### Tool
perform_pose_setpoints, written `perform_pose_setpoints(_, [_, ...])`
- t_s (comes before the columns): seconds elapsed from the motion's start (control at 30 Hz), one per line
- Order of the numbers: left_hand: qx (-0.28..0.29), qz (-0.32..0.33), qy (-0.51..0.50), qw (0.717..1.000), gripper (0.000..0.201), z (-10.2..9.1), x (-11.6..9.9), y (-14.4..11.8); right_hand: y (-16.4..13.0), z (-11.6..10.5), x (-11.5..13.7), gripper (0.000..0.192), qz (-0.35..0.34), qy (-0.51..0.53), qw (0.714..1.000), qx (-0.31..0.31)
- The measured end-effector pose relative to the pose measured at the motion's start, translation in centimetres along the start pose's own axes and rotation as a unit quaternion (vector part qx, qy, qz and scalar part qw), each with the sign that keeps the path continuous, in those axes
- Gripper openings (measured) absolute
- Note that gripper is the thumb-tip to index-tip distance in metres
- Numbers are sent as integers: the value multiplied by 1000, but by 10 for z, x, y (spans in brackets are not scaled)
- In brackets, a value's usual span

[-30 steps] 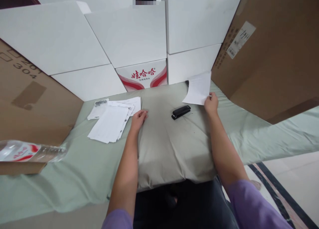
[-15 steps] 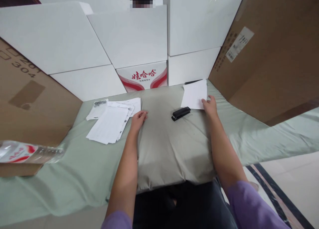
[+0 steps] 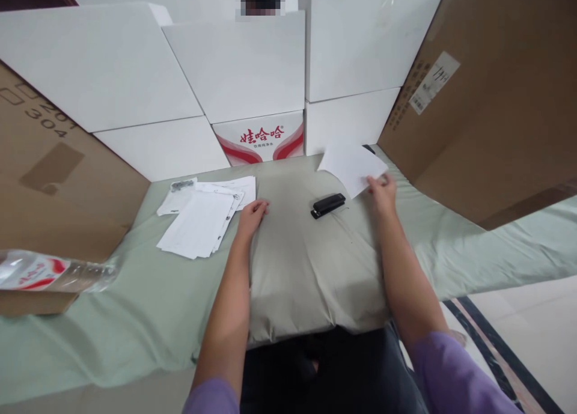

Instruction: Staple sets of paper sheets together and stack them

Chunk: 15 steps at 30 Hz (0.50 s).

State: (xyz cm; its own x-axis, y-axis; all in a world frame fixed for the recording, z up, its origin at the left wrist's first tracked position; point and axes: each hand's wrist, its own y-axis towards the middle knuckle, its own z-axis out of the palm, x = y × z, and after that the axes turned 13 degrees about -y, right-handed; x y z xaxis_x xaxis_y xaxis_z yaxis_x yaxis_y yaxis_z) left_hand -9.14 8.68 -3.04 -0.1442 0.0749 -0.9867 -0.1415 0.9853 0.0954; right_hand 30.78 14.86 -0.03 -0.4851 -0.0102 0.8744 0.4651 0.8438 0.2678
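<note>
Rotated since before, blank white sheet (image 3: 349, 166) sits pinched in right hand (image 3: 382, 193) grip.

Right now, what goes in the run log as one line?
left hand: flat on pillow, empty | right hand: pinching sheet | stapler: between hands, untouched | paper pile: left of pillow

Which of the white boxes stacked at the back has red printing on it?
The small box with red lettering in the bottom middle, straight behind the grey cushion. It bears red characters and red swooshes; the other white boxes are plain.
</note>
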Motion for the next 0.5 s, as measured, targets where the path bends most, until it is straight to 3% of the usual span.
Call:
perform_pose_setpoints(0.07, [2, 3, 5, 1000, 35, 0, 1, 0, -3, 14, -8, 23, 33, 5, 998, 48])
perform_pose_setpoints(0.17, [6, 3, 8, 1000, 37, -1, 3, 2, 1, 19, -12, 11, 8, -49, 999, -20])
perform_pose_setpoints(0.23, [4, 1, 10, 1000, 38, -1, 3, 2, 9, 14, -12, 11, 0, -112, 991, -79])
perform_pose_setpoints(0.3, [3, 0, 13, 1000, 37, -1, 2, 3, 19, 7, -13, 13, 31, -181, 979, -91])
perform_pose_setpoints(0.37, [2, 1, 17, 1000, 35, 0, 2, 3, 30, 2, -15, 17, 59, -246, 965, -67])
perform_pose_setpoints(0.5, [1, 1, 14, 1000, 33, 0, 1, 3, 54, 1, -15, 24, 50, -334, 941, -24])
